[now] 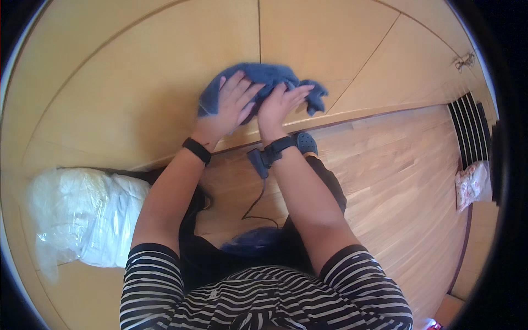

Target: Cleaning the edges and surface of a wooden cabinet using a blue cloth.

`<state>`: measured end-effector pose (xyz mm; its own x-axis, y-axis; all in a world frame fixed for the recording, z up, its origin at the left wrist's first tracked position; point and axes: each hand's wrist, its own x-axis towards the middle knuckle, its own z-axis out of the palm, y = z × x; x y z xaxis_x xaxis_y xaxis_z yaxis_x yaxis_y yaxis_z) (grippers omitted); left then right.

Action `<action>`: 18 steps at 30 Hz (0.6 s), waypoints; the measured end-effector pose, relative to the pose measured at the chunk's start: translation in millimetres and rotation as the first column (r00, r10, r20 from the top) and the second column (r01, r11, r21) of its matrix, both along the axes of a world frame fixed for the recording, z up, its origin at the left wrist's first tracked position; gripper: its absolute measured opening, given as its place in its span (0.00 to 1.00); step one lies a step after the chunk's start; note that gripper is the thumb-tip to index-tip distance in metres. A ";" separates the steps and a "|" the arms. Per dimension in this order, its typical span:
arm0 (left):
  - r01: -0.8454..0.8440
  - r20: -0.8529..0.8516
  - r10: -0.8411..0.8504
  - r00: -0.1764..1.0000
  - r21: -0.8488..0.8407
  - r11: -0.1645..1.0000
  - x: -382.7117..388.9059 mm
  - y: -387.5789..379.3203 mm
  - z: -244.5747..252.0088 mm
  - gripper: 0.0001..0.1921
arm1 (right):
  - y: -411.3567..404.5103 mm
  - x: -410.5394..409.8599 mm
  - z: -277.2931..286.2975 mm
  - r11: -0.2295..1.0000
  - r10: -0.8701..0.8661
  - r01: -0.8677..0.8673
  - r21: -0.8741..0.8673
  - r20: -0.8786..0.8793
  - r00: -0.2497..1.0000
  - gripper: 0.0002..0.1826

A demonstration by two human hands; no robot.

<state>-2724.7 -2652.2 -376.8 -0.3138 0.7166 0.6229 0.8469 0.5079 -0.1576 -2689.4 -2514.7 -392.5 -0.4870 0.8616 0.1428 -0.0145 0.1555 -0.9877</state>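
Observation:
A crumpled blue-grey cloth (264,73) lies against a light wooden panel surface in front of me. My left hand (231,103) rests on its left part with the fingers spread. Beside it, my right hand (282,103) presses on the right part of the cloth, fingers extended, and a loose end of the cloth sticks out past the fingertips. Both palms face the cloth, so the contact beneath them is hidden. Black bands are on both wrists, and a small dark device (258,163) with a cable is at the right wrist.
White bedding-like material in a clear plastic bag (99,214) is at the left. Wooden flooring (396,165) spreads below and right, with my clog (306,143) near the panel's base. A striped dark item (472,128) and a plastic-wrapped patterned bundle (473,185) are at far right.

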 end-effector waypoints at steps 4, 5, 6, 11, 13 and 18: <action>-0.050 0.165 0.056 0.985 -0.042 0.998 1.8 -54.7 -63.7 0.34 | -52.9 -8.6 -28.0 0.890 0.123 -0.064 -0.451 0.102 0.987 0.46; -0.067 0.274 0.076 0.959 -0.042 0.997 7.3 -67.4 -69.4 0.34 | -68.2 -9.7 -32.6 0.888 0.127 -0.071 -0.454 0.094 0.987 0.46; -0.065 0.267 0.074 0.961 -0.043 0.997 17.7 -73.6 -66.3 0.34 | -79.5 -8.9 -36.3 0.788 0.168 -0.085 -0.610 0.081 0.982 0.44; -0.205 0.116 0.212 0.970 -0.070 0.976 69.0 -89.5 -22.7 0.31 | -74.9 -10.1 -73.1 0.484 0.286 -0.145 -0.863 0.000 0.958 0.39; -0.268 0.151 0.269 0.951 -0.030 0.963 74.1 -116.6 -12.1 0.29 | -85.9 2.9 -53.8 0.139 0.368 -0.499 -0.855 -0.423 0.828 0.35; -0.599 0.533 0.441 0.722 0.165 0.783 98.0 -149.3 7.7 0.19 | -96.2 43.1 -4.7 0.151 0.645 -0.648 -0.746 -0.423 0.637 0.28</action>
<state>-2626.7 -2801.6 -369.1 -0.8712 0.1500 0.4675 0.3616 0.8401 0.4044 -2646.3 -2610.9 -397.3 -0.9283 -0.0772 -0.3636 0.3024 -0.7259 -0.6178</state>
